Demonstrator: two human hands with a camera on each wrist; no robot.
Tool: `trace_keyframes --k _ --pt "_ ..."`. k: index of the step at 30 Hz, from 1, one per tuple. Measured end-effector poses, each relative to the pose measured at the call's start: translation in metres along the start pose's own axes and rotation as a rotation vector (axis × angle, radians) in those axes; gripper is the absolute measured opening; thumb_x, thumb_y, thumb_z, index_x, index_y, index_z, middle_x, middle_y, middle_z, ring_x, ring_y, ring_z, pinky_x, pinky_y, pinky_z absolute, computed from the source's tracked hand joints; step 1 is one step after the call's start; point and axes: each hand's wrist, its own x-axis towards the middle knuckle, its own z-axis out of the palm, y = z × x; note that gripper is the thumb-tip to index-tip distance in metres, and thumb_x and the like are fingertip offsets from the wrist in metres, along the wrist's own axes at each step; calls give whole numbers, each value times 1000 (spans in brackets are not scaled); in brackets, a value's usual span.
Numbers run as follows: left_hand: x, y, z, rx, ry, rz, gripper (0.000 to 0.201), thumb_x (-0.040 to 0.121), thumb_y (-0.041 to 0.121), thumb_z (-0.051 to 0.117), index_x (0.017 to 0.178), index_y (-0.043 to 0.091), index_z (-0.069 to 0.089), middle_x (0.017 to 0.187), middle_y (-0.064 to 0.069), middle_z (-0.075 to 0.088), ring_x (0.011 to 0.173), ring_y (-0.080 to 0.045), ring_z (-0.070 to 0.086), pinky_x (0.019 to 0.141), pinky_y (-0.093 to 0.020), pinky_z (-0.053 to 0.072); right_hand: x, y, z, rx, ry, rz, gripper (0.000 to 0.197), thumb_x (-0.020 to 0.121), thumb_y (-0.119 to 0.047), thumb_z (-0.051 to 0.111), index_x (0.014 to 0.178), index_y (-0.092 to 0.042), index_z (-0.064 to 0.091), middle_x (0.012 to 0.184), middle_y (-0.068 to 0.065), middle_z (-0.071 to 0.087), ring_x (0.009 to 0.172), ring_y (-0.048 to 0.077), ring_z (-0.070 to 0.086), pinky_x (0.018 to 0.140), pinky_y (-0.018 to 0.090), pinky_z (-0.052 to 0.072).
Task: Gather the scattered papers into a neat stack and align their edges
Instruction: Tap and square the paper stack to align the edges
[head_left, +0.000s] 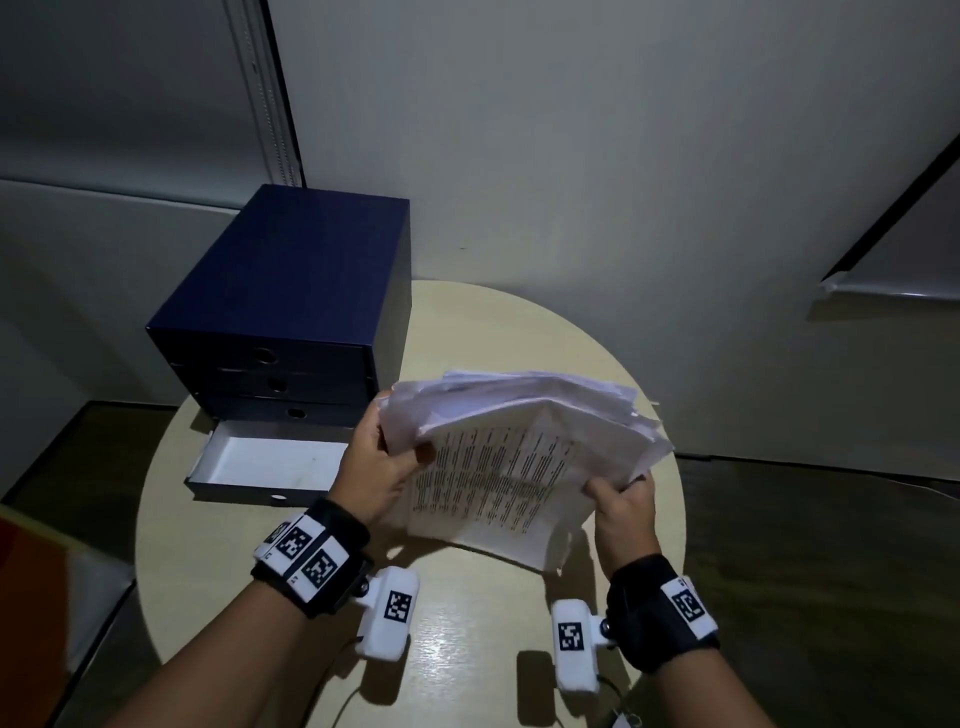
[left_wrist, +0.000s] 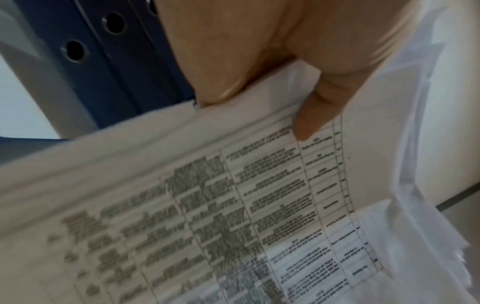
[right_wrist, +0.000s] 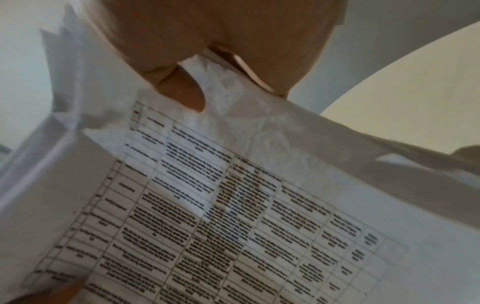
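A loose bundle of white papers with printed tables is held up above the round table, its sheets fanned out and uneven at the far edges. My left hand grips the bundle's left side, thumb on the printed front sheet. My right hand pinches the lower right corner. In the left wrist view my left hand has its thumb across the papers. In the right wrist view my right hand pinches the crumpled corner of the papers.
A dark blue drawer box stands on the table's far left, its bottom drawer pulled out and showing a white inside. A grey wall rises behind the table. Dark floor surrounds it.
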Motion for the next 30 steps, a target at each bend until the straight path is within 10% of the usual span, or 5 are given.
trace_keyframes --k 7,18,24,27,30 --pt "-4 -27 4 100 7 -177 54 80 -8 69 129 8 53 111 -10 68 108 -27 65 80 -36 55 -9 8 11 -221 7 33 24 88 10 56 84 -14 57 80 5 68 77 25 67 67 32 57" --pt "-9 -10 1 34 -3 40 69 70 -31 58 110 23 46 110 -1 58 99 -10 61 70 -22 55 -10 2 -5 -104 -106 -36 68 81 26 49 118 -32 43 109 10 60 104 21 61 80 30 56" --pt "-8 -12 -6 83 -56 60 71 54 -9 64 118 18 50 106 8 64 95 4 63 72 -17 53 -11 -2 -12 -31 -107 -32 78 80 30 50 121 -35 45 118 13 60 112 24 61 90 43 57" --pt "-3 -11 -4 91 -70 62 61 58 -12 57 114 11 50 106 1 62 94 -5 62 65 -17 52 -7 1 -10 -43 -151 -6 78 77 33 47 128 -26 43 121 20 60 119 34 58 96 55 53" --pt "1 -12 2 133 -72 62 49 64 -14 57 102 18 53 99 1 61 89 -12 60 63 -15 51 -6 -2 2 -79 -187 3 74 76 24 50 129 -28 42 116 11 61 109 15 64 88 40 57"
